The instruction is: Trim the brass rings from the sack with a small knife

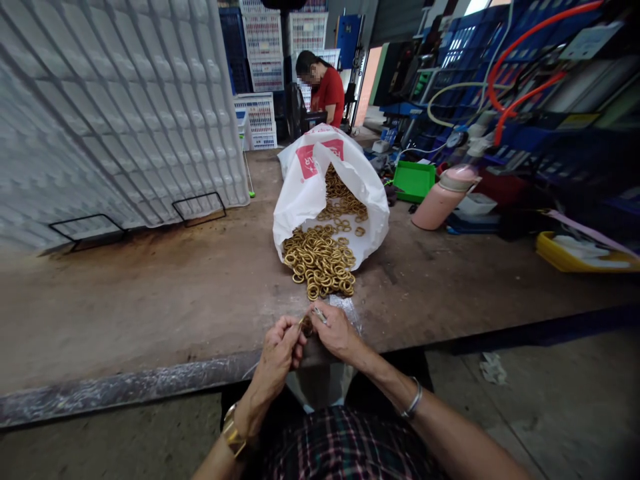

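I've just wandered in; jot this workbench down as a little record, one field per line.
Left hand: fingers bent beside a small dark ring-like piece; exact grip unclear
Right hand: grip on a small silvery object, type unclear
Bag: white, open toward the hands
Brass-coloured rings: inside the bag and spilling onto the table
Right of bag: green tray, pink bottle
Background: person in red
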Demonstrator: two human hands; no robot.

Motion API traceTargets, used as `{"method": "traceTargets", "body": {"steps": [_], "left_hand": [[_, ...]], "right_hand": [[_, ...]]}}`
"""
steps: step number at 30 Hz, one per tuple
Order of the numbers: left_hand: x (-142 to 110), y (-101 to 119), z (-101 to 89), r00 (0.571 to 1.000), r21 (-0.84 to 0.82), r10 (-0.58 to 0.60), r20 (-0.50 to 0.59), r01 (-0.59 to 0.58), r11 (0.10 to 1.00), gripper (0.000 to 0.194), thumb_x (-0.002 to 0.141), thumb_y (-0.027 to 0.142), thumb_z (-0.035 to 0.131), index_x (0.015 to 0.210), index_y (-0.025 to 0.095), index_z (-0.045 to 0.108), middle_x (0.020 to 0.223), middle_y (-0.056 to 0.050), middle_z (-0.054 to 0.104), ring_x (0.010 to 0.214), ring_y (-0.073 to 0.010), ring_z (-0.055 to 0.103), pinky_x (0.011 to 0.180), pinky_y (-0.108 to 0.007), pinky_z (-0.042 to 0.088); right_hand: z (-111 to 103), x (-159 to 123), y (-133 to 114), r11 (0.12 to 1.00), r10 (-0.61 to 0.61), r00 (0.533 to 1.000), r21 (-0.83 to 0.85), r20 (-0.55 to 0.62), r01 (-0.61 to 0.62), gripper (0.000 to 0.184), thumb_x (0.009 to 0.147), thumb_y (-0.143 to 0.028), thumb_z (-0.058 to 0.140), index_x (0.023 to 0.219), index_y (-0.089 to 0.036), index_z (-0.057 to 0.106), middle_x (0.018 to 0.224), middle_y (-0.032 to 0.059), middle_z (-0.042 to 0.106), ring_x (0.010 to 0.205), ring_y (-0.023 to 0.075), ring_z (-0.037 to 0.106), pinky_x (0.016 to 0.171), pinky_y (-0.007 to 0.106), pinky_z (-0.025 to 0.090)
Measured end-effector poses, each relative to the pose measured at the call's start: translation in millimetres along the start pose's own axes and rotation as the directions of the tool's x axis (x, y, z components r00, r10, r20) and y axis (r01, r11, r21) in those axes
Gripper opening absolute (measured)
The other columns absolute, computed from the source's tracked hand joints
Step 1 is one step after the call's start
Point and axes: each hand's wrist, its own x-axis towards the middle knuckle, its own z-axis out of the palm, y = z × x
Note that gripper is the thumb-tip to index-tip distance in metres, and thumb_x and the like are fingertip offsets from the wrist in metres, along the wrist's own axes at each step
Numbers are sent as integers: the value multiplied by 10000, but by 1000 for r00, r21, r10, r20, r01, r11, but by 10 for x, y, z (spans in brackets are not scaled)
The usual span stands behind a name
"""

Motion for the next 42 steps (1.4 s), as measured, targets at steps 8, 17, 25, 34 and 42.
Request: {"method": "traceTargets", "body": {"steps": [8,17,25,34,42], "left_hand": [[-14,-14,16,997,-27,32,-64,-33,999,326,751,487,526,788,169,466,614,37,516,425,-50,399,366,-155,312],[2,-54,34,991,6,79,-107,-79,997,330,750,492,519,779,168,464,603,41,506,424,-56,412,349,-151,327],[16,-64,25,993,32,82,-85,-80,996,331,745,502,521,745,176,464,551,58,479,386,-51,390,352,-157,328],[5,-65,15,992,17,67,-109,-66,998,344,740,515,521,763,176,465,605,42,514,419,-57,416,353,-154,332],[-119,-24,17,997,14,81,-13,-80,997,349,755,519,518,705,180,457,560,51,494,395,-52,404,382,-171,354]], "right_hand": [[-29,-120,-97,871,47,985,-490,166,41,247,763,-137,413,935,-190,583,764,48,650,659,157,557,562,249,269],[-51,-104,-119,819,70,978,-571,195,56,249,784,-161,391,955,-190,570,804,64,671,697,179,600,565,258,287],[-65,-118,-120,829,30,975,-550,222,100,253,780,-146,380,947,-174,568,795,69,669,697,176,608,559,257,297],[11,-93,-144,797,99,976,-602,193,38,251,794,-146,379,974,-178,551,823,91,676,734,210,627,583,270,336],[-34,55,-77,762,98,981,-647,167,33,251,791,-138,394,996,-147,540,791,113,669,710,213,626,564,263,325]]}}
